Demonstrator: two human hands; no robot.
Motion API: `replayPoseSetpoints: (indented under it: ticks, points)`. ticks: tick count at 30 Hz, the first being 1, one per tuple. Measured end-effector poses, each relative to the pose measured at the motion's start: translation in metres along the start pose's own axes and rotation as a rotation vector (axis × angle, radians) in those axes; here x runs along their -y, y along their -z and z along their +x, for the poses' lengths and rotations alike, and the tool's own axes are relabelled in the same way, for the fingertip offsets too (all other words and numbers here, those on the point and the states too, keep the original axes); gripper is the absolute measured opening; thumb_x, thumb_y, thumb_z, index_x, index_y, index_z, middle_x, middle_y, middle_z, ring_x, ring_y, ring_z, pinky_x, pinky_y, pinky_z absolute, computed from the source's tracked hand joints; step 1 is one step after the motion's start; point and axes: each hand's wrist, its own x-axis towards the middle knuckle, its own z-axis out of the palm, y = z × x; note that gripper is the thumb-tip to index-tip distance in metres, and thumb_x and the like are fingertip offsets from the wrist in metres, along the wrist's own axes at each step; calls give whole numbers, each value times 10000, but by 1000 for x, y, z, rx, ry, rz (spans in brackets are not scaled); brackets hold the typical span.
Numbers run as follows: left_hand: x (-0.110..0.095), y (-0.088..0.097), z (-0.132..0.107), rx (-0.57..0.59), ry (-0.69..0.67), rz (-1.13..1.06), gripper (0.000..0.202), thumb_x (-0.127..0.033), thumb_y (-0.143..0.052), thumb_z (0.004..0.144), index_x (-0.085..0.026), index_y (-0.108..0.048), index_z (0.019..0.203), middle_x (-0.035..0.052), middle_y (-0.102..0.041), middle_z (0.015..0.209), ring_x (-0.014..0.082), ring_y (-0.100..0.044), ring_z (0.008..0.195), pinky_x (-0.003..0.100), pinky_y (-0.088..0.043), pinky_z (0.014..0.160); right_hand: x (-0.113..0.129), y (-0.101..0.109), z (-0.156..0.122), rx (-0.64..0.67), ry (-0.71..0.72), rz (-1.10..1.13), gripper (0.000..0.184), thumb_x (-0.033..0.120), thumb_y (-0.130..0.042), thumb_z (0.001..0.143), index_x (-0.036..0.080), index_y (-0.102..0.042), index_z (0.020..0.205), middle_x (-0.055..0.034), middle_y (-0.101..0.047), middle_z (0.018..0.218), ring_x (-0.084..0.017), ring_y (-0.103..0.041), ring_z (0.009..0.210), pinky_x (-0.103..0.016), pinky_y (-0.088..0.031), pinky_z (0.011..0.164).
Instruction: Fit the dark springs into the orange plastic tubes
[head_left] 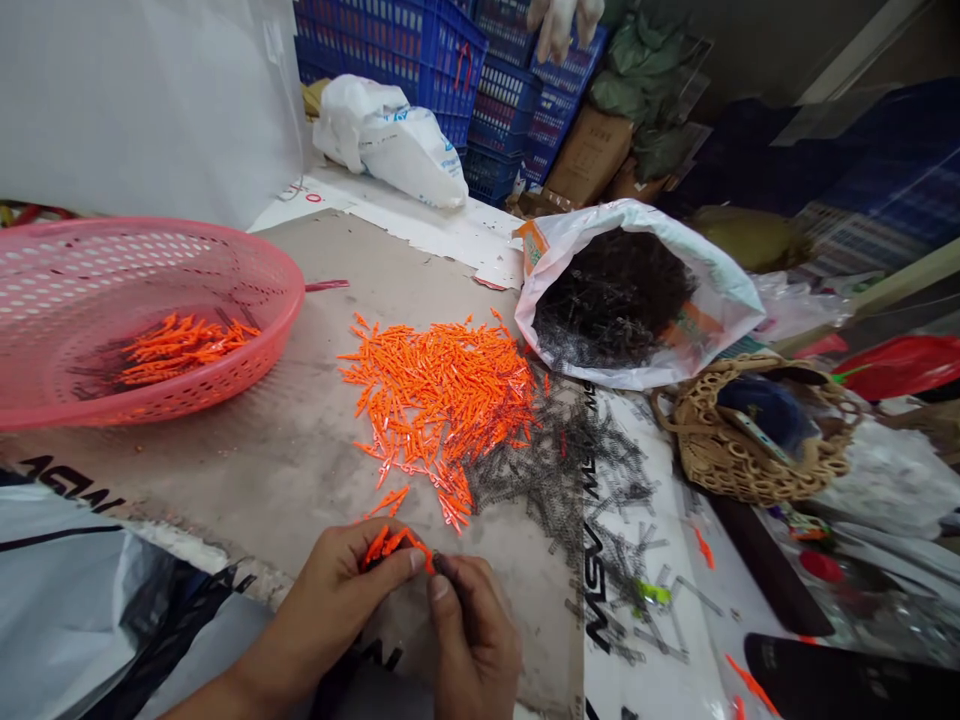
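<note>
Just above the table's near edge, my left hand [330, 592] is closed around several small orange plastic pieces [386, 543], one of them sticking out past the thumb toward the right. My right hand [478, 630] pinches a small dark coil spring [438, 563] at the tip of that piece; its far end is hidden by the fingers. Beyond both hands lies a heap of slim, pointed orange pieces [442, 390]. Dark coil springs [555, 465] are spread loosely along the heap's right side, overlapping it in part.
At left stands a pink perforated basket [281, 300] holding orange pieces and dark springs. A white sack [720, 245] full of dark springs lies open at back right, beside a woven bag [750, 480] with a phone. Blue crates [390, 50] are stacked behind.
</note>
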Motion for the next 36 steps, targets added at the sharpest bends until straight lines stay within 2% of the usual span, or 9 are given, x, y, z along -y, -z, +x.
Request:
replayPoseSetpoints:
  ticks: [4, 10, 20, 27, 29, 31, 33, 34, 36]
  points:
    - [-2, 3, 0, 12, -75, 115, 245, -381, -681, 749, -177, -683, 613, 7, -637, 609, 171, -559, 623, 226, -431, 592, 8, 3, 3, 60, 89, -122, 157, 235, -543, 915, 238, -700, 909, -7, -654, 832, -142, -631, 782, -231, -483, 722]
    - [3, 9, 0, 18, -164, 268, 252, -370, -599, 817, -171, -694, 695, 4, -655, 643, 165, -559, 629, 225, -422, 583, 3, 4, 0, 51, 242, -257, 173, 181, -522, 919, 229, -678, 975, -19, -652, 839, -140, -639, 764, -230, -493, 709]
    - [4, 11, 0, 55, -273, 359, 245, -354, -576, 851, -184, -714, 742, -3, -684, 658, 155, -586, 632, 212, -426, 586, -3, 5, -2, 56, 316, -366, 203, 143, -508, 920, 228, -655, 1031, -25, -634, 856, -138, -620, 778, -224, -480, 704]
    - [5, 9, 2, 113, -160, 215, 266, -377, -592, 834, -168, -697, 707, -4, -631, 647, 143, -528, 616, 213, -412, 577, -3, 3, -1, 24, 287, -373, 166, 193, -531, 925, 237, -664, 1016, -12, -646, 815, -134, -612, 741, -231, -452, 683]
    - [9, 7, 3, 133, -77, 110, 254, -372, -611, 813, -161, -689, 696, -23, -571, 605, 119, -463, 569, 199, -372, 529, -1, 3, 1, 78, 176, -334, 171, 244, -513, 936, 230, -679, 897, -2, -639, 752, -133, -601, 686, -232, -438, 640]
    - [13, 4, 3, 146, 20, -28, 229, -351, -633, 789, -155, -669, 675, -53, -484, 546, 93, -378, 513, 184, -324, 485, 0, 3, 2, 163, -20, -264, 262, 310, -491, 946, 219, -671, 779, 10, -615, 652, -132, -578, 603, -223, -415, 555]
    - [15, 5, 3, 140, 102, -161, 219, -328, -644, 771, -156, -639, 636, -76, -409, 496, 80, -310, 476, 173, -299, 458, -3, 2, 1, 227, -178, -187, 332, 372, -469, 954, 215, -676, 747, 20, -590, 576, -133, -557, 534, -216, -395, 489]
    - [14, 7, 3, 135, 133, -219, 234, -327, -640, 775, -158, -621, 615, -75, -406, 488, 80, -312, 473, 169, -316, 461, -6, 2, -1, 239, -180, -155, 335, 399, -470, 950, 216, -692, 780, 18, -601, 584, -137, -565, 536, -219, -409, 493]
    - [12, 16, 5, 121, 198, -331, 247, -335, -629, 786, -166, -600, 607, -45, -493, 521, 93, -396, 495, 173, -386, 489, -13, 4, -3, 215, -49, -131, 297, 414, -481, 942, 226, -709, 916, 2, -659, 693, -152, -616, 618, -236, -462, 572]
